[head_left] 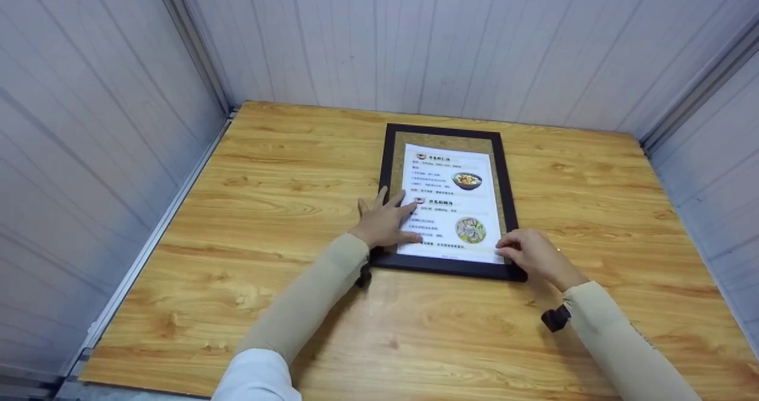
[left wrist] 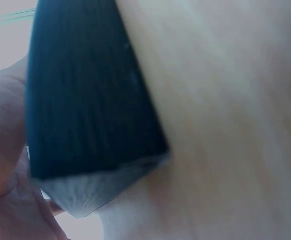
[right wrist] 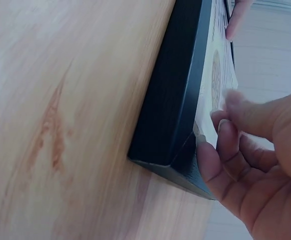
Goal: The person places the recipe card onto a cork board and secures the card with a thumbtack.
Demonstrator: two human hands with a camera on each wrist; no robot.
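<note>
A printed sheet of paper [head_left: 442, 211] with recipe text and food pictures lies on a cork board [head_left: 442, 140] with a black frame [head_left: 507, 193]. My left hand [head_left: 385, 220] rests with spread fingers across the frame's left side and the sheet's left edge. At the sheet's lower right corner, my right hand [head_left: 536, 255] has its thumb and forefinger together and pinches the corner. Closer up, the right wrist view shows these bent fingers [right wrist: 228, 135] just above the black frame [right wrist: 173, 85]; the thumb tip is blurred. The left wrist view shows mainly a frame corner [left wrist: 95, 100].
The board lies flat on a wood-grain table [head_left: 284, 169], towards its far side. White panelled walls [head_left: 379, 45] stand behind the table and along both sides. Each wrist carries a small black device [head_left: 555, 318].
</note>
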